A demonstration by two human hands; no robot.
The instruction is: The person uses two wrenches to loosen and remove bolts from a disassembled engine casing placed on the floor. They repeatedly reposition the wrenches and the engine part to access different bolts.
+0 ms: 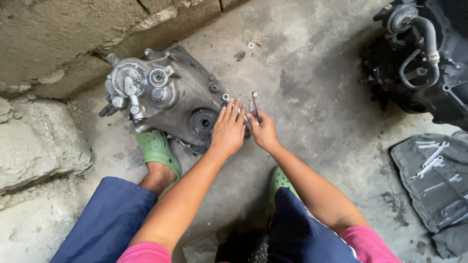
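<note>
- Head view, bottom of frame, nearest the lens: blue shorts (105,221) and pink sleeves (146,253) of the person crouching; green clogs (157,148) planted on the concrete floor (317,97).
- Centre frame: left hand (228,129) lies flat, fingers spread, palm down on the right edge of the grey engine cover (170,97). It grips nothing; it presses or steadies the casting.
- Just right of it: right hand (263,130) is closed around the lower end of a slim metal tool (255,103), shaft upright, head pointing to the top of the frame. Tool type too small to tell; looks like a wrench or socket driver.
- The engine cover sits upper left of centre, leaning near the rough block wall (73,29), with a pump-like housing (127,87) on its left end and a dark round seal (204,122) close to the left hand.
- Progress, as a judgement: the cover is already off and lying apart from the engine block (424,58) in the upper right. A loose washer (251,45) lies on the floor near the top centre, so some fasteners seem to be out. Work at the cover's right edge looks under way, not finished.
- Right edge of frame: spanners (431,163) laid out on a grey cloth (434,195), well apart from both hands.
</note>
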